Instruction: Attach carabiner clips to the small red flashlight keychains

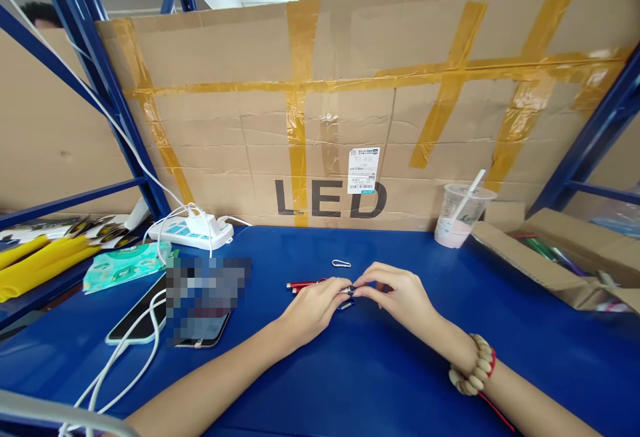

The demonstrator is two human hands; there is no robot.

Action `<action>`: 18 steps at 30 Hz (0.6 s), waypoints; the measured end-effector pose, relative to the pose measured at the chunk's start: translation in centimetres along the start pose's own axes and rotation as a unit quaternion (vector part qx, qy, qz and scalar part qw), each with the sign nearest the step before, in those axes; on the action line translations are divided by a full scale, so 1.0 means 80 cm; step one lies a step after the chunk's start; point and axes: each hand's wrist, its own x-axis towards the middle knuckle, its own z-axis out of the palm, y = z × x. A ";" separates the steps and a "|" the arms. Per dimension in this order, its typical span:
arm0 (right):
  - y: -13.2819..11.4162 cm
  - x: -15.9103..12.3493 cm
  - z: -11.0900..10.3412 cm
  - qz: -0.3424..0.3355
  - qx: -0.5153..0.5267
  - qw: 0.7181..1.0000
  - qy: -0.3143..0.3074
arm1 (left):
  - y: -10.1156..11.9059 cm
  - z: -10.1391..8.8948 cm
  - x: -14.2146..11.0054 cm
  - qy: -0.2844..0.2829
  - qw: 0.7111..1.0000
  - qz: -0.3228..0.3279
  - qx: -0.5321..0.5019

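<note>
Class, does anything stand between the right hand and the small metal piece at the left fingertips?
Nothing visible does. The right hand meets the small metal piece; the silver carabiner lies beyond, out of the way.

Table (320, 384) lies beneath both hands. Piece (349, 290) sits between the fingertips of left hand (313, 305) and right hand (403, 290). Clip (341, 263) lies beyond the fingertips, apart from them. Sticks (299, 285) protrude left of the left hand. Farther left: phone (134, 324), with tissue pack (120, 272) and power strip (174, 234) beyond. Right of the right hand, farther back: cup (456, 232), then box (525, 270). Cardboard sheet (240, 144) stands behind, beyond both hands.
</note>
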 end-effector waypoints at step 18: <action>-0.007 -0.001 0.007 0.181 0.142 0.971 -0.066 | -0.008 0.007 -0.010 0.137 0.972 0.184 0.045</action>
